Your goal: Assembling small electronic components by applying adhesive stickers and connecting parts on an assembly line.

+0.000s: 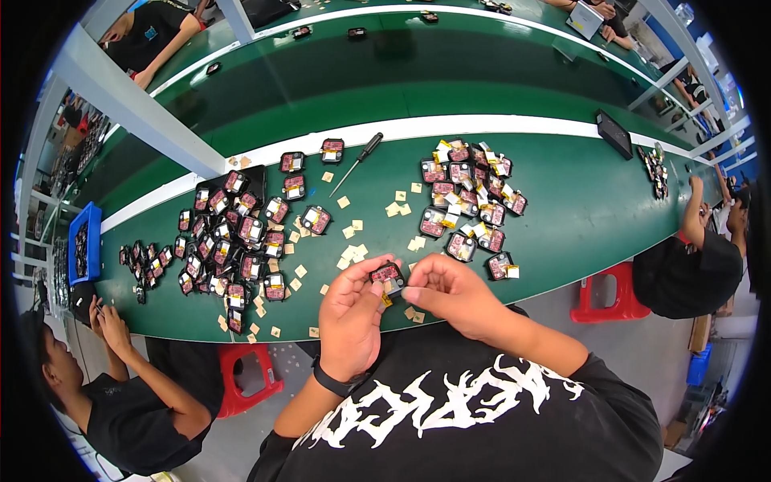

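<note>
Both my hands hold one small black module with a red board (388, 275) just over the near edge of the green bench (562, 201). My left hand (351, 317) grips its left side with thumb and fingers. My right hand (450, 293) pinches its right side. A pile of like modules (233, 237) lies to the left. Another pile with white and yellow tags (470, 201) lies to the right. Small tan squares (353, 241) are scattered between them.
A black-handled screwdriver (357, 165) lies at the back of the bench. A person sits at lower left (120, 394) beside a red stool (249, 377). Another person (699, 265) sits at right by a second red stool (606, 293). A blue bin (83, 241) stands far left.
</note>
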{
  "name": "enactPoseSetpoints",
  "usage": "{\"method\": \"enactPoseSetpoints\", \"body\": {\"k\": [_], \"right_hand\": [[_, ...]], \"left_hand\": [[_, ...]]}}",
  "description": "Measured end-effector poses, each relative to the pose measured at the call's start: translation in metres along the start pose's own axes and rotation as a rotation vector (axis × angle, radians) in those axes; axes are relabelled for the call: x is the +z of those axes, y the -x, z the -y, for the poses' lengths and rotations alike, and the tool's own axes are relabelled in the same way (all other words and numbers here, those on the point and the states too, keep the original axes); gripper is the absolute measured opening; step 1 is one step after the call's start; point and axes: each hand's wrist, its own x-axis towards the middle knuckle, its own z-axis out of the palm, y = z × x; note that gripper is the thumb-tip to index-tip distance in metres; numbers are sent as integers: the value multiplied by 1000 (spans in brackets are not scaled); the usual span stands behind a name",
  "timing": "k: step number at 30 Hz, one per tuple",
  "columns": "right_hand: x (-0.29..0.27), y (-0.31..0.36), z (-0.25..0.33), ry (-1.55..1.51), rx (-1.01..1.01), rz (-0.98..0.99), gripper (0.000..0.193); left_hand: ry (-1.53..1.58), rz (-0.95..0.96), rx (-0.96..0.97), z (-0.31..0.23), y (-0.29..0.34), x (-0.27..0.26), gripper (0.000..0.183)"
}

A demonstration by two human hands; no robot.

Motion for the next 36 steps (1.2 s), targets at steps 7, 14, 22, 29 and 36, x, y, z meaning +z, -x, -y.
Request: {"method": "enactPoseSetpoints", "body": {"k": [7,14,22,29,36], "right_hand": [[-1,-5,3,274,17,-71,19],[-5,-6,17,543,84,141,18],[-16,16,-13,252,-17,11,25],[-6,20,-6,478,-42,-59,19],[12,11,-6,795,-150,-104,13]], "left_hand": [[-54,14,-14,-4,3,3,40],[-628,326,-201,-30,-10,-29,46],[-577,139,-168,-14,-7,-37,35],[-641,72,-36,-7,-3,-36,28],[-726,8,79,1,0,-34,25]]}}
